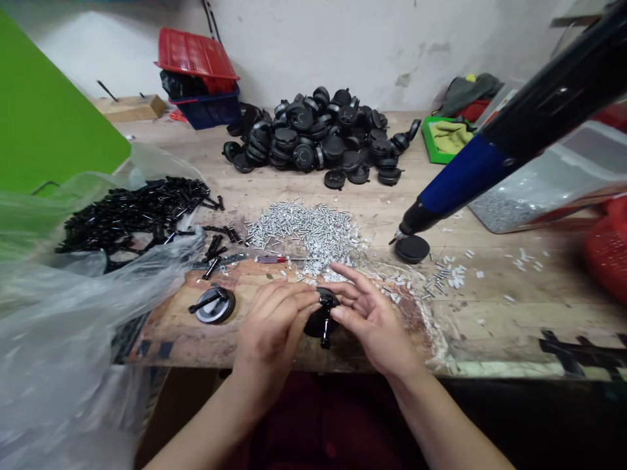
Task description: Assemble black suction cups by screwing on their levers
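Observation:
Near the front edge of the bench, both hands are at a black round suction-cup base (313,326) with a small black lever (325,326) across it, pointing toward me. My left hand (274,320) pinches its left and upper side with fingers together. My right hand (375,320) has its thumb against the lever's right side, the index finger stretched outward and other fingers behind the base. Whether a tiny pin sits between the fingertips is hidden. To the left lies a similar round base (223,308) with a pale top and a black lever (208,300) on it.
Behind lie silver pins (304,225), a red-handled screwdriver (272,259) and heaped black bases (313,134). Black levers (132,215) fill a plastic bag (53,339) at left. A blue-black power screwdriver (460,170) hangs at right above a black disc (412,249). White spacers (455,277) lie scattered.

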`<action>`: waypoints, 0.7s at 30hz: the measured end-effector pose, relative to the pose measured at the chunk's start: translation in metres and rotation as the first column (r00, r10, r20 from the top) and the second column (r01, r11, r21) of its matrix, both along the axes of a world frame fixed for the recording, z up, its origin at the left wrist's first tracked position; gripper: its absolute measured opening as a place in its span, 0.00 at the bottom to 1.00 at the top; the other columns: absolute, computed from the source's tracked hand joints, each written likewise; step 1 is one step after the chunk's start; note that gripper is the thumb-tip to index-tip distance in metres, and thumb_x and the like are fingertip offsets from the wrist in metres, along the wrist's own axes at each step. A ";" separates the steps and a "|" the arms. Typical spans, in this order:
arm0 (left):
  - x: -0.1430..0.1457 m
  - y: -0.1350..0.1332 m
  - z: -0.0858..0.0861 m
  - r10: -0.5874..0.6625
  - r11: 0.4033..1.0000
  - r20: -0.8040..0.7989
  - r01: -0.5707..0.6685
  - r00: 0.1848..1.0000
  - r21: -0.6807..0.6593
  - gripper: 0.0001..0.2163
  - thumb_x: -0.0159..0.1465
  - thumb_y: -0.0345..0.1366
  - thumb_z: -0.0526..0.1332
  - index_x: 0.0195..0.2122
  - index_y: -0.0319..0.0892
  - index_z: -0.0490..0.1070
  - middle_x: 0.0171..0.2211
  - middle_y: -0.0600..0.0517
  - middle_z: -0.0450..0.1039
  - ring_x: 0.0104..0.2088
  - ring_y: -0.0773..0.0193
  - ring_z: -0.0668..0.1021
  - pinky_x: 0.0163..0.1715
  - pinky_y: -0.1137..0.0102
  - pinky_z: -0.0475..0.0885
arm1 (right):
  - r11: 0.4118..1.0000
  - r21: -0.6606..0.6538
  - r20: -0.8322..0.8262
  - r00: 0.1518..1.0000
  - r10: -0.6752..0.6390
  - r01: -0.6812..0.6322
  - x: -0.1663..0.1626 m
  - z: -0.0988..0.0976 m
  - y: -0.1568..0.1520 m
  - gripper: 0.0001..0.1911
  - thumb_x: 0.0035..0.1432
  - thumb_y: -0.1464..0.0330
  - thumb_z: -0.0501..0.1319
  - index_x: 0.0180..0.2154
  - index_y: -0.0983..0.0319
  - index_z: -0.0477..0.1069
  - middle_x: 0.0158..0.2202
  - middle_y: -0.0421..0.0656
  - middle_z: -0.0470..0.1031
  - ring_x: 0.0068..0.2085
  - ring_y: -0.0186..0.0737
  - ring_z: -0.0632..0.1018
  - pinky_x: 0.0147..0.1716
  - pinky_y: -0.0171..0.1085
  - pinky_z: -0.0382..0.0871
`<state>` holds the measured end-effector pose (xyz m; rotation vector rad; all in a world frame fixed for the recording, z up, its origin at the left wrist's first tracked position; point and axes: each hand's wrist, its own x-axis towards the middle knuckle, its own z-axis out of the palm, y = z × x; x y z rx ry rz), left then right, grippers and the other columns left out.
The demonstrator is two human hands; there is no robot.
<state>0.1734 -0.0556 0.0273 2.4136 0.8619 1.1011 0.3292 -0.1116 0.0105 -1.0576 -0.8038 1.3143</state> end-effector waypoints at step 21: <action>-0.008 -0.017 -0.008 -0.037 0.999 -0.017 0.038 0.999 0.039 0.18 0.60 0.20 0.59 0.49 0.43 0.69 0.48 0.47 0.74 0.50 0.59 0.73 0.53 0.59 0.68 | 0.998 0.002 0.059 0.997 -0.058 0.058 -0.009 0.001 -0.003 0.28 0.53 0.73 0.62 0.56 0.52 0.61 0.47 0.41 0.75 0.48 0.36 0.76 0.51 0.38 0.69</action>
